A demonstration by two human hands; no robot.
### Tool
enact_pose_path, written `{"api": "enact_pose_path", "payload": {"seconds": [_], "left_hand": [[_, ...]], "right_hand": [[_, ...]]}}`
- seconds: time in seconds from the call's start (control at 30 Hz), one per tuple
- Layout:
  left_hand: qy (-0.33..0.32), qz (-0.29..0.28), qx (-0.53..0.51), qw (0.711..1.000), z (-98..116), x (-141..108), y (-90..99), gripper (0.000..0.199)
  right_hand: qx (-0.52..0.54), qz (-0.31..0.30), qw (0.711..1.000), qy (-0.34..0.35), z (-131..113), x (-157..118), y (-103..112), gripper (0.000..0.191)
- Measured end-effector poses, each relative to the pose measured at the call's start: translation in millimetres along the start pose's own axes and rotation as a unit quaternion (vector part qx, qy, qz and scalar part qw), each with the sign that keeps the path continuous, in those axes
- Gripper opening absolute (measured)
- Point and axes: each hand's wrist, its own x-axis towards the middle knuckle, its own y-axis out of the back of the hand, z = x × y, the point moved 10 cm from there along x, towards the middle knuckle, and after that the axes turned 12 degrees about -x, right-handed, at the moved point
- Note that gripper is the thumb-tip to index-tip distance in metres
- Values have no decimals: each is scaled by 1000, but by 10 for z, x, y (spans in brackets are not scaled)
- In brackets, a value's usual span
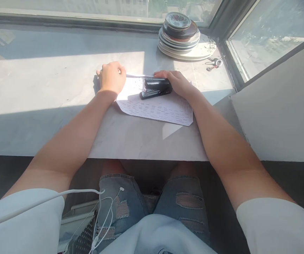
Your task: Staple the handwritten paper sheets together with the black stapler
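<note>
A stack of white sheets with printed lines (pixel 154 111) lies on the ledge before me. My left hand (pixel 112 78) is closed at the far left corner of the sheets, its fingers curled and its fingertips partly hidden. On top of the sheets rests a black stapler (pixel 156 88), its jaw end pointing left. My right hand (pixel 177 82) lies at the far right part of the sheets, against the stapler's rear end. Its fingers stretch left along the sheets' far edge, behind the stapler; its thumb is hidden.
A pile of plates (pixel 179 46) stands at the back right by the window, with a bunch of keys (pixel 215 63) beside it. The pale ledge (pixel 48 84) extends left. A white cable (pixel 48 201) crosses my left sleeve, and earphones (pixel 111 208) hang over my jeans.
</note>
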Motion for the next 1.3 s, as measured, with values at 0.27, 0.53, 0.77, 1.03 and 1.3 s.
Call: {"api": "enact_pose_path", "payload": {"seconds": [0.27,0.53,0.77,1.03,1.3], "left_hand": [[-45,11,-16,999,55,16,7,27],[-186,-134,-144,963,606,-254,-265,12],[-79,-257,-117,956,443,-390,-571,10],[-151,-332,8,931,498,-471,-676,17],[-129,-366,36,921,487,-550,-674,25]], "right_hand": [[9,-20,1000,6,-64,-20,-20,69],[-8,15,1000,14,-100,-22,34,80],[-51,46,996,59,-378,-169,144,72],[-38,-12,990,138,-311,-68,-35,54],[-55,25,989,132,-248,-13,30,50]]}}
